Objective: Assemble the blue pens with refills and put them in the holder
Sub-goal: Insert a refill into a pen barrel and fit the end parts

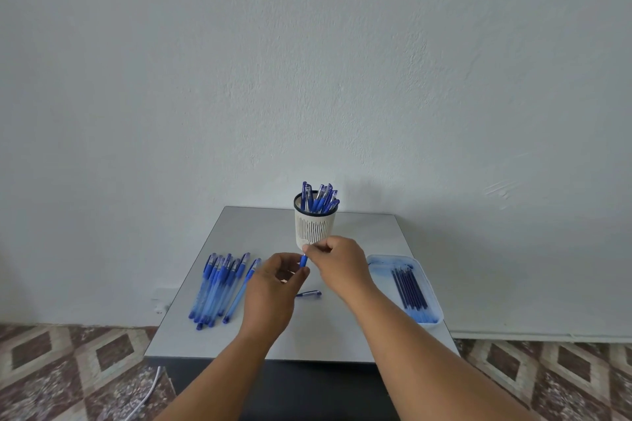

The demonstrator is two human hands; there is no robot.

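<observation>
- The blue pen (303,261) in hand is short on view: only a blue grip section shows between the two hands, just in front of the holder (314,228) and below its base.
- The left hand (273,287) curls its fingers round the pen's lower end; the right hand (337,261) pinches the upper end with thumb and fingertips. Both are closed on the same pen.
- The holder is a white slotted cup with a dark rim, standing near the far edge of the grey table (359,335); a bunch of capped blue pens (319,198) stands in it, leaning right.
- Left of the holder and nearer the person, a row of blue pens (219,287) lies on the table, caps pointing away.
- In front of the holder, under the hands, a loose blue cap (309,294) lies on the table.
- Right of the holder, a white tray (429,287) holds dark blue refills (408,287) side by side.
- The hands hide the holder's lower front edge.
- A white cable (150,390) lies on the patterned floor, left of the table.
- No writing can be read on the pens or holder.
</observation>
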